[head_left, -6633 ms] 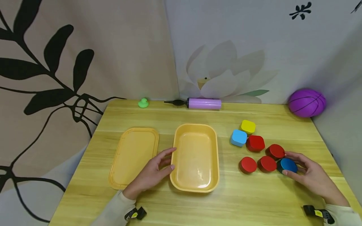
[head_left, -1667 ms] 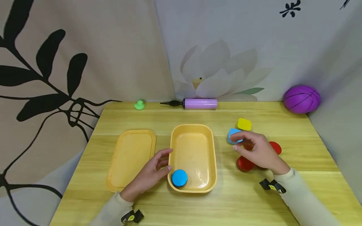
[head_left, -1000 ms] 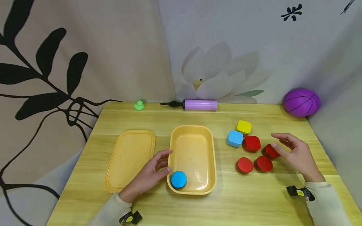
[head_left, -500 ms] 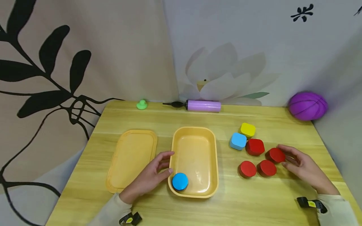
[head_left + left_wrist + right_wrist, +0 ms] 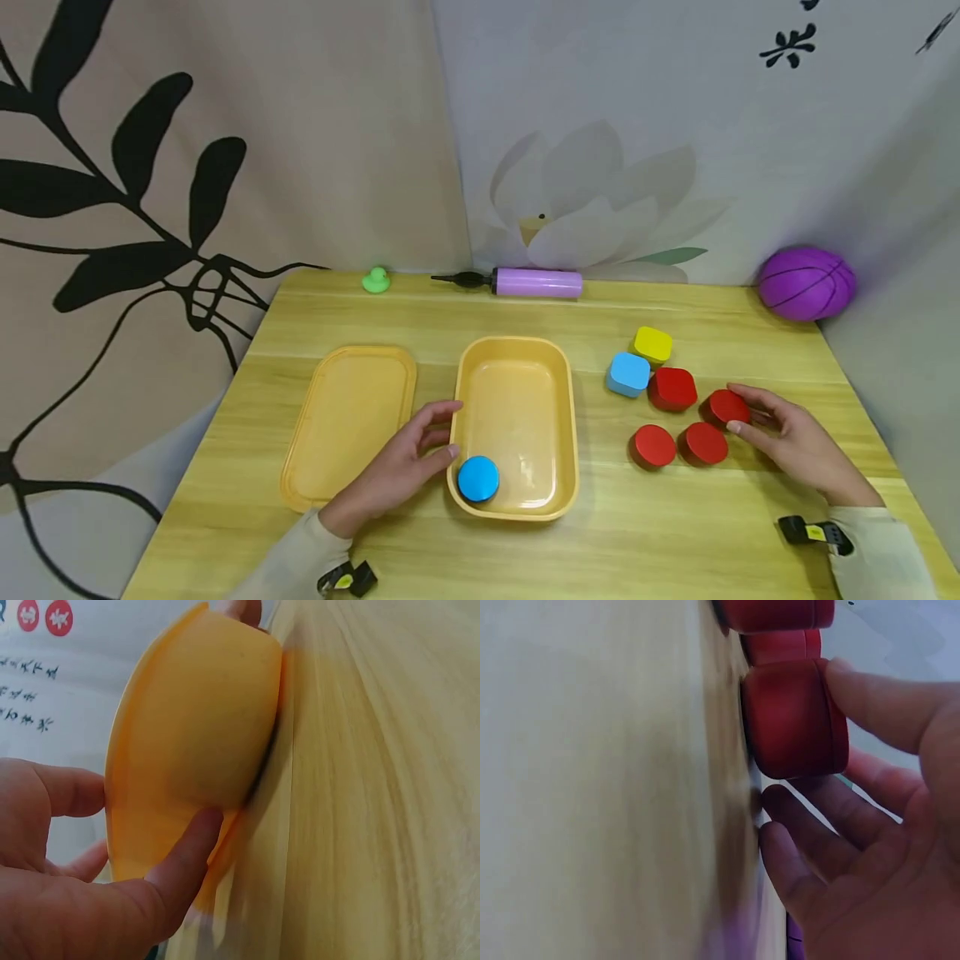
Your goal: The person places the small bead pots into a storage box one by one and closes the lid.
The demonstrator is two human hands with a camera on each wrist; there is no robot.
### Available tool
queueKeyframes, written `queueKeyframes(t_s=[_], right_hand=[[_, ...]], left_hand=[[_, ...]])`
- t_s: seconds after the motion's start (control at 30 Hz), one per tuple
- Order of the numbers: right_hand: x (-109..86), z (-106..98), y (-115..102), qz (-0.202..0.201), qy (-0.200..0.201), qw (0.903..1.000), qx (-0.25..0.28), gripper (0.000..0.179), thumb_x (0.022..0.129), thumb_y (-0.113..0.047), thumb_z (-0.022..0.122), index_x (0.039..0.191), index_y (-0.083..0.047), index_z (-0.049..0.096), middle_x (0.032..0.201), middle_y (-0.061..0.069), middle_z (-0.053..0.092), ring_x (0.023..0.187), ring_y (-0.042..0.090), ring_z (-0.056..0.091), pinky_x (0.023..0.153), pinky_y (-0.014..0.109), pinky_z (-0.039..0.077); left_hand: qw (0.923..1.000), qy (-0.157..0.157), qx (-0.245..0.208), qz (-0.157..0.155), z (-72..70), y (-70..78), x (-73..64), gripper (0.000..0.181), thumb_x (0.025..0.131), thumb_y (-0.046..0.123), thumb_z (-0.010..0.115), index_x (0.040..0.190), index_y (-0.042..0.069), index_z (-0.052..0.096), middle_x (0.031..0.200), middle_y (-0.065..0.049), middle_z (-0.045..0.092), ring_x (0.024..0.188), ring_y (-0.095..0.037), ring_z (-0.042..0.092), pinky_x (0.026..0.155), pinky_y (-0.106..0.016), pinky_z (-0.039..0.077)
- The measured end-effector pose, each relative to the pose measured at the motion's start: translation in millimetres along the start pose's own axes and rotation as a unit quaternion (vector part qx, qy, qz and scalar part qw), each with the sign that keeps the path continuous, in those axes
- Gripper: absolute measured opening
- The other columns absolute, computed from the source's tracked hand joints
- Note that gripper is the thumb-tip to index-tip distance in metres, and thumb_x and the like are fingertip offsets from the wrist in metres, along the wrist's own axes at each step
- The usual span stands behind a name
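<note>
In the head view, my right hand (image 5: 795,433) holds a small red round tin (image 5: 724,407) at the right of the table, thumb on its near side and fingers on its far side. The right wrist view shows that tin (image 5: 791,720) with a lid seam, standing on the table. My left hand (image 5: 408,458) touches the left side of a yellow plastic box (image 5: 517,511) with relaxed fingers. Its thumb lies against the outer wall of the box (image 5: 195,727) in the left wrist view. A blue round tin (image 5: 478,479) sits in the box's near left corner.
Two more red round tins (image 5: 652,447) stand nearby, with rounded-square tins behind: red (image 5: 672,389), light blue (image 5: 628,374), yellow (image 5: 652,344). A matching lid (image 5: 352,425) lies left of the box. A green duck (image 5: 377,280), purple pump (image 5: 537,282) and purple ball (image 5: 807,283) line the back.
The blue round tin moved from the right-hand group into the box. My right hand then returned rightward and closed round a red round tin. My left hand stayed at the box.
</note>
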State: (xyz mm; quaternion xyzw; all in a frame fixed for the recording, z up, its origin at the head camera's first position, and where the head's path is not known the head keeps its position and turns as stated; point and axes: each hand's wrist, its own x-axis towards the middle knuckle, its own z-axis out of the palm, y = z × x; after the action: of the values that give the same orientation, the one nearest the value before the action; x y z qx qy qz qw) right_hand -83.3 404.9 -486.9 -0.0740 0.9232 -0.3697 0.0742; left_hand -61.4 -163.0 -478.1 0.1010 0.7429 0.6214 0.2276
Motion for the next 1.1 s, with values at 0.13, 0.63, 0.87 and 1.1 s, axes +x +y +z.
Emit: queueKeyframes(t_s=[0.13, 0.63, 0.87, 1.1], right_hand=[[0.5, 0.9, 0.2, -0.012, 0.009, 0.9999, 0.006, 0.061, 0.104, -0.023, 0.07, 0.156, 0.0, 0.046, 0.148, 0.029, 0.056, 0.11, -0.027, 0.049, 0.086, 0.0, 0.045], [3.2, -3.9, -22.6, -0.054, 0.047, 0.9968, 0.036, 0.059, 0.101, -0.011, 0.072, 0.154, -0.002, 0.049, 0.137, -0.022, 0.053, 0.113, -0.022, 0.054, 0.088, 0.002, 0.048], [26.3, 1.5, -59.2, -0.096, 0.033, 0.9921, 0.073, 0.06, 0.098, -0.005, 0.075, 0.153, -0.004, 0.052, 0.14, -0.018, 0.056, 0.117, -0.014, 0.059, 0.09, 0.005, 0.052], [38.7, 23.5, -94.5, -0.175, 0.002, 0.9794, 0.101, 0.063, 0.095, 0.005, 0.074, 0.153, -0.006, 0.054, 0.142, 0.003, 0.06, 0.116, -0.002, 0.063, 0.09, 0.013, 0.056]], left_hand=[[1.0, 0.002, 0.0, -0.005, -0.6, -1.9, -0.6, 0.061, 0.107, 0.02, 0.064, 0.161, 0.018, 0.037, 0.157, -0.017, 0.045, 0.142, -0.038, 0.053, 0.099, -0.025, 0.056], [0.9994, 0.007, -0.029, -0.016, 7.2, -1.0, 0.3, 0.06, 0.108, 0.014, 0.061, 0.162, 0.019, 0.035, 0.152, -0.019, 0.047, 0.14, -0.037, 0.054, 0.097, -0.027, 0.059], [0.9992, 0.019, -0.033, -0.013, 3.1, -2.5, -3.4, 0.06, 0.107, 0.016, 0.063, 0.162, 0.019, 0.037, 0.152, -0.019, 0.047, 0.14, -0.037, 0.055, 0.096, -0.028, 0.059], [0.9996, 0.01, -0.027, -0.007, 4.2, -0.3, 1.6, 0.059, 0.108, 0.014, 0.061, 0.162, 0.017, 0.037, 0.152, -0.02, 0.047, 0.139, -0.038, 0.055, 0.095, -0.03, 0.059]])
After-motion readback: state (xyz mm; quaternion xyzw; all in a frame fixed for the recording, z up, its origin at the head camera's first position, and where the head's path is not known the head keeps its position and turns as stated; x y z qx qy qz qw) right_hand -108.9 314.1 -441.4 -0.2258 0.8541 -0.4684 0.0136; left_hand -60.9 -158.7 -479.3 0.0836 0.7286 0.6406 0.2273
